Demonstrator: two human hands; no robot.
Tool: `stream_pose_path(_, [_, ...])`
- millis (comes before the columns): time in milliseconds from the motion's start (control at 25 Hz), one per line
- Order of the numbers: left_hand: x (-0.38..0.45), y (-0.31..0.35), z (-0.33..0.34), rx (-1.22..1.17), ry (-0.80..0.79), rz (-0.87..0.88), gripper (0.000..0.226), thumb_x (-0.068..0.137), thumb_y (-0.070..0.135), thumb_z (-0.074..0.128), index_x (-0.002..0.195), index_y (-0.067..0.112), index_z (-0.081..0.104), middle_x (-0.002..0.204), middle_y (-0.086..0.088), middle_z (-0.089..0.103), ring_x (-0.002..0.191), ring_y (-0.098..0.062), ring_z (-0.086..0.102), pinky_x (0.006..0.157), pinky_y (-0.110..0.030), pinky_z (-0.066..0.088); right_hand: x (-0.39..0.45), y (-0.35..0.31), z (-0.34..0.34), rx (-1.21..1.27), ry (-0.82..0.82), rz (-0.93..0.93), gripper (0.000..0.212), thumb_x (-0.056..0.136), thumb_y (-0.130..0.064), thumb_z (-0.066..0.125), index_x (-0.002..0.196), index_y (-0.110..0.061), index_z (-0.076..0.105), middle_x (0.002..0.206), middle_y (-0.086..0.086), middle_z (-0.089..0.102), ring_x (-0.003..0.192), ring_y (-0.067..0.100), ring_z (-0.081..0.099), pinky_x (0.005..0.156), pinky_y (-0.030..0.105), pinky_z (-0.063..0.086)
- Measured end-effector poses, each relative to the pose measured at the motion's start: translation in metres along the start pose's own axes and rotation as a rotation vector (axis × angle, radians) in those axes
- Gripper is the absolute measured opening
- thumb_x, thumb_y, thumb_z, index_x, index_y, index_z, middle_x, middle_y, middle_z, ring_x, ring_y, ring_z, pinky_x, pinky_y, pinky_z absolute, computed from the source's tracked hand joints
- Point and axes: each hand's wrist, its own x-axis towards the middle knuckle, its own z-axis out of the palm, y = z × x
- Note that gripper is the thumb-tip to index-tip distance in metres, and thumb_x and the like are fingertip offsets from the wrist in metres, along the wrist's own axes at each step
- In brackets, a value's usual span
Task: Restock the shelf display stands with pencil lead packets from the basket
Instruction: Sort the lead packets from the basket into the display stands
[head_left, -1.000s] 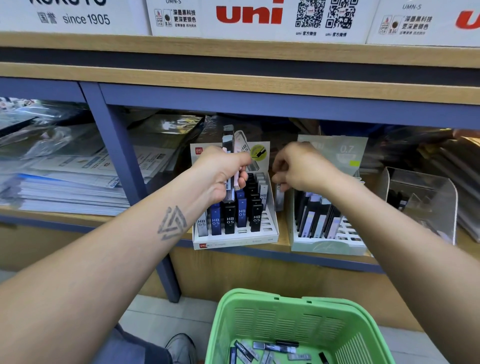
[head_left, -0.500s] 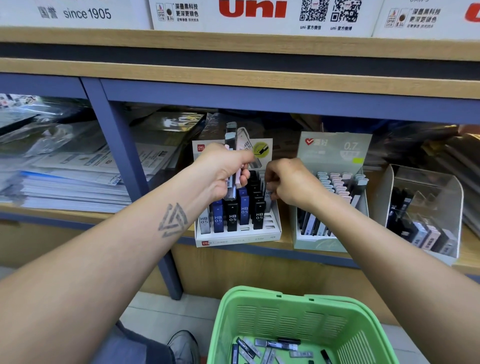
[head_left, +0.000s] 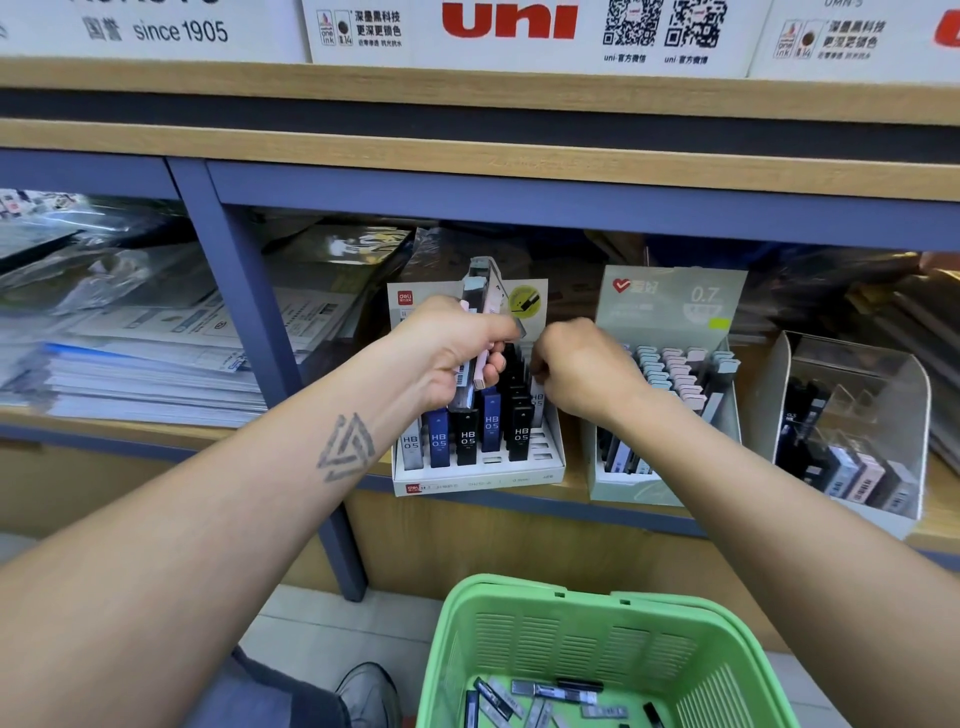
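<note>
Packets (head_left: 550, 693) lie loose in the green basket (head_left: 587, 639) at 6 o'clock. Further up, the left hand (head_left: 452, 353) grips a bundle (head_left: 480, 332); the right hand (head_left: 582, 364) has curled fingers over the white stand (head_left: 478, 475), and what they pinch I cannot tell. I would slide one packet upright into a free slot.

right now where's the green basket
In the head view the green basket sits bottom centre-right, on the floor below the shelf, under the white stand and the right hand, with loose packets inside.
</note>
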Motion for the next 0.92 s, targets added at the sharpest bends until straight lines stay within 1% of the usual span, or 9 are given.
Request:
stream_pose_path(80, [-0.003, -0.001, -0.001, 0.038, -0.061, -0.012, 0.015, 0.087, 0.001, 0.071, 0.083, 0.003, 0.056, 0.057, -0.007, 0.05, 0.039, -0.011, 0.047, 0.034, -0.018, 0.037, 0.004, 0.005, -0.006, 0.107, 0.036, 0.037, 0.02, 0.088, -0.009, 0.062, 0.106, -0.013, 0.072, 0.1, 0.007, 0.068, 0.093, 0.029, 0.067, 0.077, 0.035, 0.056])
stream_pose_path(120, [-0.004, -0.002, 0.0, 0.069, -0.098, -0.016, 0.018, 0.087, 0.001, 0.072, 0.08, 0.004, 0.056, 0.057, -0.006, 0.051, 0.04, -0.012, 0.048, 0.035, -0.018, 0.037, 0.004, 0.008, -0.012, 0.291, 0.065, 0.083, 0.023, 0.09, -0.01, 0.062, 0.11, -0.014, 0.073, 0.102, 0.004, 0.071, 0.092, 0.023, 0.067, 0.079, 0.032, 0.056])
stream_pose_path(240, [-0.011, -0.006, 0.006, 0.143, -0.199, -0.003, 0.019, 0.085, 0.002, 0.075, 0.089, 0.005, 0.057, 0.057, -0.005, 0.051, 0.041, -0.012, 0.047, 0.035, -0.018, 0.036, -0.011, 0.016, -0.035, 1.234, -0.003, 0.214, 0.022, 0.096, -0.005, 0.061, 0.117, -0.005, 0.068, 0.093, 0.011, 0.073, 0.072, 0.016, 0.066, 0.061, 0.023, 0.052])
stream_pose_path(280, [-0.013, -0.007, 0.009, 0.156, -0.23, -0.001, 0.021, 0.086, 0.002, 0.075, 0.096, 0.006, 0.057, 0.058, -0.005, 0.05, 0.041, -0.012, 0.046, 0.035, -0.018, 0.035, -0.018, 0.018, -0.04, 1.443, -0.053, 0.219, 0.022, 0.097, -0.007, 0.062, 0.118, -0.003, 0.066, 0.092, 0.013, 0.072, 0.07, 0.016, 0.066, 0.058, 0.023, 0.051])
stream_pose_path(320, [-0.015, -0.008, 0.012, 0.17, -0.263, -0.003, 0.023, 0.086, 0.003, 0.074, 0.1, 0.007, 0.057, 0.059, -0.005, 0.05, 0.041, -0.012, 0.046, 0.035, -0.018, 0.036, -0.023, 0.022, -0.043, 1.528, -0.08, 0.216, 0.022, 0.097, -0.011, 0.064, 0.117, -0.004, 0.065, 0.092, 0.013, 0.072, 0.07, 0.017, 0.066, 0.057, 0.023, 0.051])
stream_pose_path(440, [-0.02, -0.009, 0.022, 0.241, -0.397, -0.027, 0.02, 0.089, 0.003, 0.071, 0.094, 0.009, 0.053, 0.061, -0.007, 0.051, 0.042, -0.013, 0.046, 0.036, -0.02, 0.037, -0.034, 0.038, -0.043, 1.528, -0.054, 0.229, 0.022, 0.096, -0.017, 0.065, 0.117, -0.009, 0.066, 0.088, 0.01, 0.072, 0.067, 0.016, 0.064, 0.055, 0.022, 0.049])
stream_pose_path(560, [-0.025, -0.012, 0.034, 0.299, -0.493, -0.026, 0.019, 0.092, 0.003, 0.068, 0.086, 0.01, 0.051, 0.061, -0.007, 0.05, 0.042, -0.014, 0.046, 0.037, -0.02, 0.036, -0.044, 0.056, -0.04, 1.52, -0.027, 0.268, 0.018, 0.095, -0.007, 0.065, 0.112, -0.008, 0.071, 0.086, 0.011, 0.073, 0.064, 0.014, 0.063, 0.055, 0.022, 0.049])
stream_pose_path(760, [-0.023, -0.015, 0.055, 0.296, -0.526, -0.008, 0.012, 0.093, 0.001, 0.065, 0.097, 0.007, 0.055, 0.065, -0.009, 0.053, 0.046, -0.015, 0.05, 0.038, -0.021, 0.039, -0.056, 0.074, -0.043, 1.367, 0.172, 0.354, 0.011, 0.088, 0.001, 0.068, 0.097, -0.001, 0.074, 0.077, 0.012, 0.074, 0.059, 0.015, 0.061, 0.053, 0.022, 0.047])
stream_pose_path(920, [-0.021, -0.013, 0.072, 0.265, -0.597, -0.027, 0.008, 0.096, 0.003, 0.061, 0.102, 0.005, 0.057, 0.069, -0.01, 0.054, 0.05, -0.015, 0.051, 0.039, -0.021, 0.042, -0.057, 0.084, -0.046, 1.239, 0.327, 0.391, 0.007, 0.085, -0.001, 0.065, 0.086, -0.002, 0.072, 0.075, 0.018, 0.072, 0.053, 0.016, 0.057, 0.048, 0.025, 0.044])
